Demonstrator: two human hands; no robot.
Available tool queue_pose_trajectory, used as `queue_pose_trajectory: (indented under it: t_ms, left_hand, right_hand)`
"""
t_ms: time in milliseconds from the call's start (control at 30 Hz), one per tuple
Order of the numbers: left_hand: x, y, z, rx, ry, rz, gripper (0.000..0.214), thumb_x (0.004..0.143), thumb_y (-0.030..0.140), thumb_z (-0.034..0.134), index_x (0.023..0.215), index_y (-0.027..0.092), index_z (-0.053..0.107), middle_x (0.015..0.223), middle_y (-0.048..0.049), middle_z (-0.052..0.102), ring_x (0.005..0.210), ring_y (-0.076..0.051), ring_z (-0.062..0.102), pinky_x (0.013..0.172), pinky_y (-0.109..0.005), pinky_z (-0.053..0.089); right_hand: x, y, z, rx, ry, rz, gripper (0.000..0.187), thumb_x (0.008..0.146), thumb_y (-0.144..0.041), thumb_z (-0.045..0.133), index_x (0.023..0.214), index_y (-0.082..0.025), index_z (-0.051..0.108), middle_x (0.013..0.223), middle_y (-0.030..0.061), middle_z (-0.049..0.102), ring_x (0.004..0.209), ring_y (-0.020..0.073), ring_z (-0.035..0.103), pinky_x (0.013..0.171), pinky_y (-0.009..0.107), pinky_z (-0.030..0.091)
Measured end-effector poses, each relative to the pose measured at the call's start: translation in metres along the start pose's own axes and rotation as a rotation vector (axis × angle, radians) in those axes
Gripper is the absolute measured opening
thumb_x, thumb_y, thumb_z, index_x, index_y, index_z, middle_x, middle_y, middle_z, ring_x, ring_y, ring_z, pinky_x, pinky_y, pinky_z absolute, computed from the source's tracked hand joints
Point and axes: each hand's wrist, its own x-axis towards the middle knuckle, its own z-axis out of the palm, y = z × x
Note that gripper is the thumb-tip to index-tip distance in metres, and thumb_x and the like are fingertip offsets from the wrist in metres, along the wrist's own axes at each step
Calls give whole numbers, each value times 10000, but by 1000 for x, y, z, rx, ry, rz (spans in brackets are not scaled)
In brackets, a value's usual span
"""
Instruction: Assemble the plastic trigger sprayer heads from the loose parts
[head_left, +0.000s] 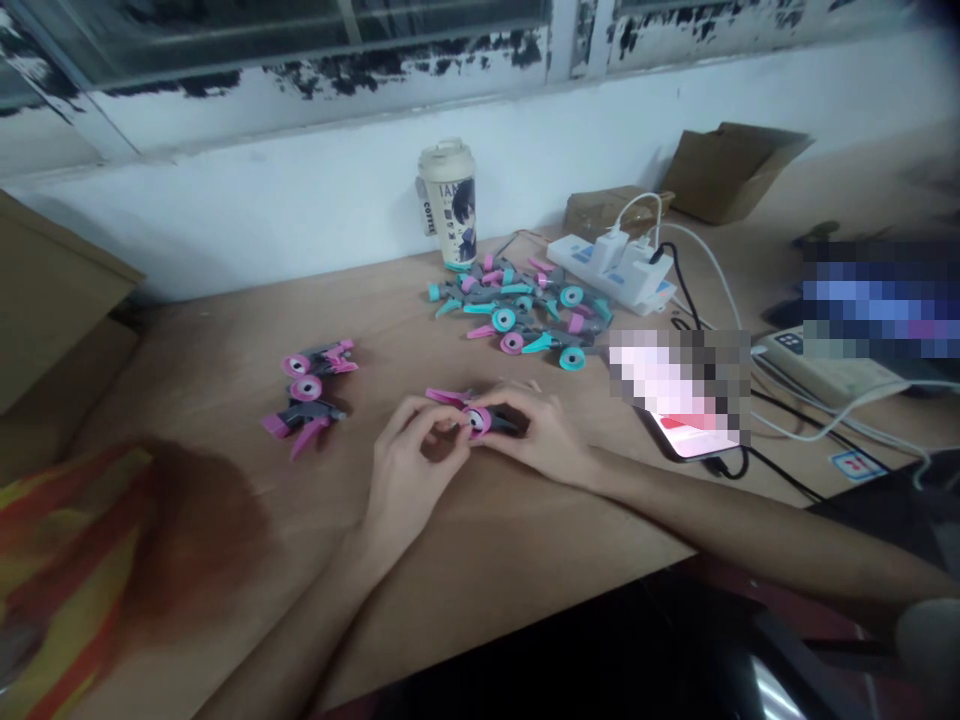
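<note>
Near the front of the wooden table, my right hand [546, 432] is closed around a pink-and-grey plastic piece [477, 420] with a round, eye-like end and a pink lever. My left hand [411, 455] pinches at the piece's round end with thumb and fingertips; whether it holds a separate small part cannot be made out. To the left lie two similar pink-and-grey pieces [306, 388], close together. Beyond my hands is a heap of turquoise, pink and grey pieces [517, 305] of the same kind.
A coffee cup [448, 205] stands behind the heap. At right are a white power strip [615, 272] with cables, a lit phone [675, 400] and a pale box [817, 370]. Cardboard boxes [731, 170] sit at the back. A red-and-yellow bag [75, 560] is at front left.
</note>
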Motion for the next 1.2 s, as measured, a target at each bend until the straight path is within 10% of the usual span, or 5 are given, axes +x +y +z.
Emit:
queue_pose_trajectory:
  t_ms: [1200]
  left_hand:
    - [-5,13,-1,89,-61,-141,243,887,324,482,779,180,645,696,3,570,632,-119,536,587,-234,404]
  right_hand:
    - [-3,4,2,-51,20,-75,236,732,-366,699,916,-241,623,884,-10,718,838,158,652,959,392,357]
